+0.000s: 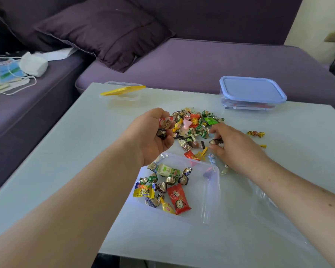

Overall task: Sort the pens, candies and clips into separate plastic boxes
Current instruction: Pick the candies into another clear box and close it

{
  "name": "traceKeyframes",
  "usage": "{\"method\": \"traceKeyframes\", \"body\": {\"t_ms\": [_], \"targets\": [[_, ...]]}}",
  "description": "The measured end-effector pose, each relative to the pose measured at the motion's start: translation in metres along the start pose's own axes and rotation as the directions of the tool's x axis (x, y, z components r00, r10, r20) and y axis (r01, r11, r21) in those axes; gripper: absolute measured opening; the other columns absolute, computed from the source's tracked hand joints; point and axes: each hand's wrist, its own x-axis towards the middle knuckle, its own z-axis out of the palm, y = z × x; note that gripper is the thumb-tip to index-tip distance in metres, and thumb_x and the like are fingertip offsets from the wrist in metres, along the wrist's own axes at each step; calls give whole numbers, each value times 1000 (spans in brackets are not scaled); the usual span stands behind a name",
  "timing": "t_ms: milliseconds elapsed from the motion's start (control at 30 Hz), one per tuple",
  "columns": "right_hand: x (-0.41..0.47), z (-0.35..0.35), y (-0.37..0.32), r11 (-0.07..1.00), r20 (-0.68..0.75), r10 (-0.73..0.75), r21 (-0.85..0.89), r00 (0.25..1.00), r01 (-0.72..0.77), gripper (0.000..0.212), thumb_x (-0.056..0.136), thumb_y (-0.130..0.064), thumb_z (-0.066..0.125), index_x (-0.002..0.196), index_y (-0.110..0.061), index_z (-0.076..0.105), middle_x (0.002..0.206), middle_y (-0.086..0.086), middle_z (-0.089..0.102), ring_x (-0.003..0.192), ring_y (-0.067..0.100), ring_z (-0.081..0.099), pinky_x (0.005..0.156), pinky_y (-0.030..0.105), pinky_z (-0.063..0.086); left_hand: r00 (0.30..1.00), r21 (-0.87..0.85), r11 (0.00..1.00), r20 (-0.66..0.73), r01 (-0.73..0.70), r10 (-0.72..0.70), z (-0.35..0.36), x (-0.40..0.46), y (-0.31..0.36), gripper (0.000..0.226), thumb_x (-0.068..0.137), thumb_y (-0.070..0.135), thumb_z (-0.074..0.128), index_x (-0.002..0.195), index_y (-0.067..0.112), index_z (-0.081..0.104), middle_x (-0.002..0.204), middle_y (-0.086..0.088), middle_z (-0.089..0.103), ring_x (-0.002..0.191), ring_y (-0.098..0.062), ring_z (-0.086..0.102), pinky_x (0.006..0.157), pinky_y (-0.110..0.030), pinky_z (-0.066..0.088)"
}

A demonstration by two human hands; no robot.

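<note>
A heap of wrapped candies point(196, 122) lies mid-table. My left hand point(153, 136) hovers at its left edge, fingers curled round several candies, a dark foil one point(161, 133) showing. My right hand point(234, 146) rests at the heap's right side and pinches a dark foil candy point(215, 141). In front stands an open clear box point(211, 190) holding several candies. A few clips lie beside it: a yellow one point(201, 152), a blue one point(211, 158). A box with a blue lid point(251, 89) at the back right holds pens.
A third clear box point(124, 97) with a yellow lid point(122, 90) tilted on it sits at the table's far left edge. A loose gold candy point(256, 134) lies right of the heap. A clear lid point(267, 206) lies under my right forearm. A purple sofa surrounds the table.
</note>
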Motion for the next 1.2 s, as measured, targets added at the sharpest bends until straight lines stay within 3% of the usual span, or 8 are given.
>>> {"method": "traceKeyframes", "body": {"t_ms": [100, 167, 267, 600, 867, 1067, 1133, 1200], "targets": [[10, 3, -6, 999, 19, 34, -4, 999, -34, 54, 97, -31, 60, 146, -41, 38, 132, -2, 59, 110, 25, 62, 85, 40, 53, 1000, 43, 999, 7, -8, 8, 1, -1, -1, 14, 91, 16, 59, 101, 6, 64, 77, -9, 62, 49, -16, 48, 43, -23, 43], [20, 6, -8, 993, 101, 84, -90, 991, -75, 49, 100, -33, 55, 147, -37, 43, 141, 1, 53, 117, 27, 60, 91, 41, 51, 999, 93, 996, 37, -11, 8, 2, -2, -4, 17, 91, 15, 60, 103, 6, 65, 75, -9, 64, 50, -16, 48, 44, -24, 42], [24, 9, -13, 991, 122, 102, -95, 987, -91, 34, 99, -34, 57, 133, -35, 54, 134, 0, 54, 111, 25, 61, 89, 39, 51, 995, 201, 979, 102, -13, -8, 6, -4, -9, 16, 91, 15, 60, 103, 8, 68, 75, -7, 66, 50, -16, 47, 44, -24, 41], [14, 13, -12, 997, 60, 26, -76, 998, -21, 15, 100, -32, 52, 113, -38, 53, 110, -11, 54, 92, 18, 57, 73, 35, 45, 982, 376, 923, 187, -84, 13, 7, -8, -14, 23, 89, 9, 57, 108, 8, 70, 95, -14, 54, 53, -17, 47, 43, -25, 39], [-23, -6, -6, 988, -107, 120, 112, 987, -108, 11, 97, -32, 58, 107, -37, 61, 102, -14, 66, 88, 14, 64, 77, 37, 53, 951, 420, 866, 255, -272, 176, -26, -28, -4, 24, 71, 13, 62, 93, 17, 73, 79, -11, 61, 56, -19, 48, 46, -28, 41], [-38, -42, -41, 875, -337, 244, 481, 910, -56, 7, 95, -45, 57, 101, -47, 58, 96, -28, 65, 86, -6, 60, 70, 16, 42, 868, 452, 742, 279, -495, 410, -47, -51, -3, 21, 76, 18, 61, 96, 22, 65, 69, -3, 55, 57, -17, 50, 54, -34, 44], [-50, -48, -63, 856, -382, 194, 515, 904, 34, 9, 95, -43, 56, 101, -49, 57, 93, -30, 65, 82, -3, 61, 65, 6, 38, 850, 550, 648, 337, -526, 404, -52, -57, -7, 19, 80, 17, 60, 95, 26, 65, 70, -1, 57, 57, -15, 50, 55, -33, 45], [-63, -49, -82, 849, -400, 111, 514, 910, 122, 11, 96, -40, 56, 106, -45, 58, 87, -20, 65, 73, 4, 59, 63, 8, 39, 833, 667, 502, 403, -551, 379, -55, -61, -13, 20, 84, 17, 59, 97, 32, 64, 80, -9, 63, 59, -14, 50, 58, -33, 44]]}}
